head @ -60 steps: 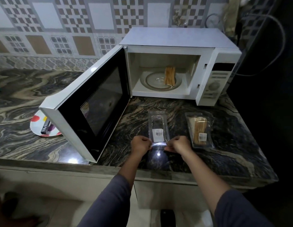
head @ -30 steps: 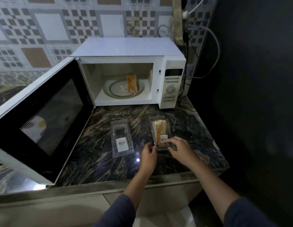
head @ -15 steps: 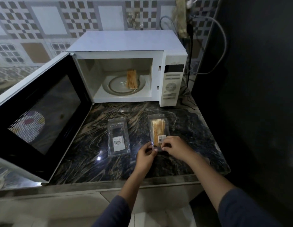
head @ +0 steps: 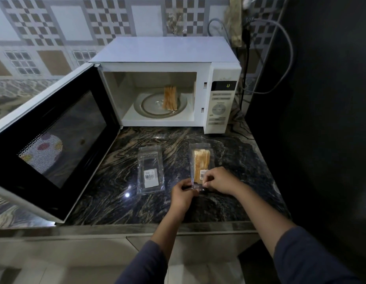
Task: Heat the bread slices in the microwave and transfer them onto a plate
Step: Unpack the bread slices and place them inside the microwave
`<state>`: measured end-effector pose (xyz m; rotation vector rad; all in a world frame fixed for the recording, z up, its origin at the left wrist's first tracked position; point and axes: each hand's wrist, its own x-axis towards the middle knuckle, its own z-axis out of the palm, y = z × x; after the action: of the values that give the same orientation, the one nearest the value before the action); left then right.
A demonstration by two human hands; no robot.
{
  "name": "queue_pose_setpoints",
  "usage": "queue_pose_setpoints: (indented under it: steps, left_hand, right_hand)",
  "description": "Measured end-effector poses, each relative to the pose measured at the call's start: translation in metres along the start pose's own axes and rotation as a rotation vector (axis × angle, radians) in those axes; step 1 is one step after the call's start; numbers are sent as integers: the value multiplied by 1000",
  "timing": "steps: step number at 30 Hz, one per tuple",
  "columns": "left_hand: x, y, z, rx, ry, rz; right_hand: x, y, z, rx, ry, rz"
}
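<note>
A white microwave [head: 223, 68] stands on the marble counter with its door [head: 55, 138] swung wide open to the left. Bread slices [head: 170, 97] stand on edge on the glass turntable [head: 151, 105] inside. A clear packet with bread in it [head: 201, 160] lies on the counter in front. My left hand [head: 183, 194] and my right hand [head: 218, 180] both pinch the near end of this packet. An empty clear packet [head: 150, 171] with a barcode label lies flat to the left of it.
A colourful plate [head: 42, 154] shows through the mesh of the open door. Cables [head: 280, 58] hang behind the microwave on the right. A dark wall [head: 321, 119] bounds the counter on the right. The counter's front edge [head: 157, 226] runs just below my hands.
Both hands left the empty packet and moved right to the packet with bread. They now pinch its near end. The view has shifted to the right.
</note>
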<state>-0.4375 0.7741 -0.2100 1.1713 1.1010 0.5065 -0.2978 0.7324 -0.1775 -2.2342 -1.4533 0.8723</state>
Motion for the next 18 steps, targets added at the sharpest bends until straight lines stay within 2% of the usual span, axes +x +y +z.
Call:
queue_pose_setpoints:
  steps: [7,9,11,18]
  left_hand:
    - [-1,-2,2,-75,33,-48]
    - [-4,2,2,-79,38,-62]
    - [-3,3,1,-62,35,-76]
    - [0,10,0,-13,14,-117]
  right_hand:
    - [-1,-18,-39,91,-94,-13]
    - [-4,-28,-57,102,-65,-42]
    - [-9,-39,-73,107,67,-88]
    - [-4,-56,-80,0,751,-279]
